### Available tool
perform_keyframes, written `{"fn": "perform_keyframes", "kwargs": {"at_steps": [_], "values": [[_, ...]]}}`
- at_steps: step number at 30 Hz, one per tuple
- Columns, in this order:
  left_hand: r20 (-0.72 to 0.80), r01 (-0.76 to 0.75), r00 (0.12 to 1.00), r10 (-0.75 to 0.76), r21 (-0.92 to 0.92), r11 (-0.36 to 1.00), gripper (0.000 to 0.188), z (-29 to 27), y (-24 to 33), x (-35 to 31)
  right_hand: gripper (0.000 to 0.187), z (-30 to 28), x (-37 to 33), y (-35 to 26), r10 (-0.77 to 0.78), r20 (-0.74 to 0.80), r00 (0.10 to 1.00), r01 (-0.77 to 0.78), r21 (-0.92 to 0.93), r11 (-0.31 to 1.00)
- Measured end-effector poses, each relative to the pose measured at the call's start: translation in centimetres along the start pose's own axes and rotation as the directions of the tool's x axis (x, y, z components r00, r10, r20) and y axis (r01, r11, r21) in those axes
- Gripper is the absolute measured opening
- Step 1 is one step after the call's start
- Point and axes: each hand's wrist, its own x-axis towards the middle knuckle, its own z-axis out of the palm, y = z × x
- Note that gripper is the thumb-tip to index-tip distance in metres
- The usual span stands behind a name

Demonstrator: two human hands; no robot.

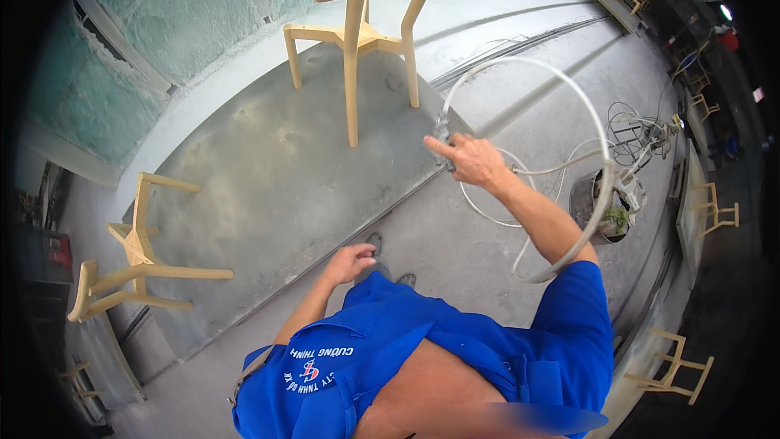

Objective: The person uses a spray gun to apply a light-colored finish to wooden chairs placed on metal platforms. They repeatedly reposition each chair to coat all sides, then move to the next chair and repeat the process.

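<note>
Right hand (pixel 478 161): wrapped around a grey spray gun (pixel 443 126), forefinger stretched out; held near the table's far right corner, apart from all wood.
Left hand (pixel 351 264): low, in front of the body, fingers loosely bent; nothing visible in its grasp.
Hose (pixel 597 114): pale, running in a wide loop to the right of the gun and passing across the right arm near the elbow.
Front chair (pixel 357 36): light wood, standing on the table, beyond the gun and slightly left of it.
Left chair (pixel 138 252): matching wood, standing at the table's left end, strongly bent by the lens, well apart from both hands.
Table (pixel 268 171): grey, flat-topped, blotched with paler marks.
Stage of work, by judgement: both chairs set on their legs, gun in grasp, hose in place. Remainder not readable: same pale yellow on both chairs, no edge between coated and bare wood, no spray visible. Whether trigger pulled: not possible to tell.
Farther out: shoes (pixel 374 242) beside the table edge; grey floor (pixel 475 256); bucket (pixel 582 207) with something green inside; tangled tubes (pixel 642 134) behind it; wet-looking green wall panels (pixel 162 8); more chairs (pixel 674 366) along the right side.
</note>
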Motion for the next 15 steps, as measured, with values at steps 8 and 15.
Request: {"fn": "perform_keyframes", "kwargs": {"at_steps": [8,15], "values": [[-0.224,0.079,0.971,-0.089,-0.053,0.995,0.043,-11.9,-3.2,8.9,0.067,9.0,2.6,1.4,0.14,0.397,0.907,-0.254,0.251,0.934],[-0.357,0.29,0.91,-0.211,0.182,0.94,0.049,-25.3,-5.9,18.7,0.054,-4.0,5.5,12.7,0.742,-0.006,0.671,-0.468,0.773,0.429]]}}
